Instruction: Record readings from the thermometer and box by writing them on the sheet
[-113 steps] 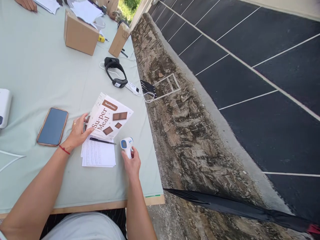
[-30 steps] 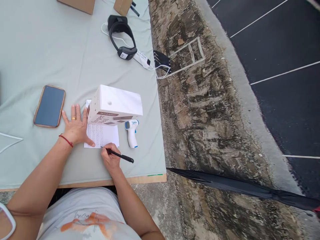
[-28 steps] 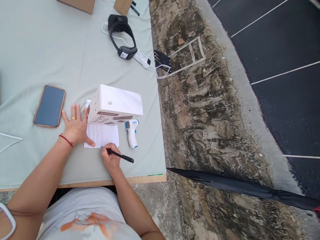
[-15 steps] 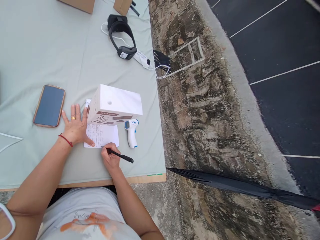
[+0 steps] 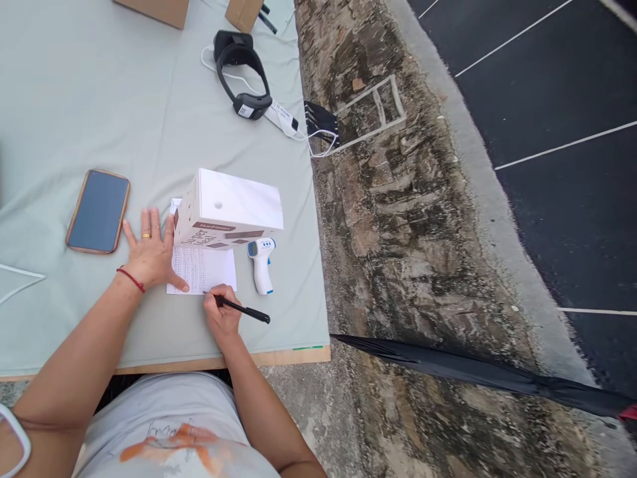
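Note:
My left hand [image 5: 152, 253] lies flat with its fingers spread, its thumb resting on the left edge of a sheet of paper [image 5: 219, 269]. Rows of small handwriting fill the sheet's left part. In my right hand [image 5: 221, 312] is a black pen [image 5: 249, 311], its tip at the paper's lower edge and its back end pointing right. A white box [image 5: 239, 199] with brown print stands on the upper part of the paper and hides it. Just right of the sheet lies a white and blue infrared thermometer [image 5: 261, 265].
A phone [image 5: 98, 211] lies left of my left hand. Farther back are a black headset [image 5: 243, 73], a white cable [image 5: 323, 136] and cardboard boxes [image 5: 154, 10]. The cloth-covered table [image 5: 279, 332] ends on the right above rough stone ground [image 5: 398, 265].
My right hand and the pen have shifted slightly to the right along the paper's lower edge. My left hand, the box and the thermometer stay where they were.

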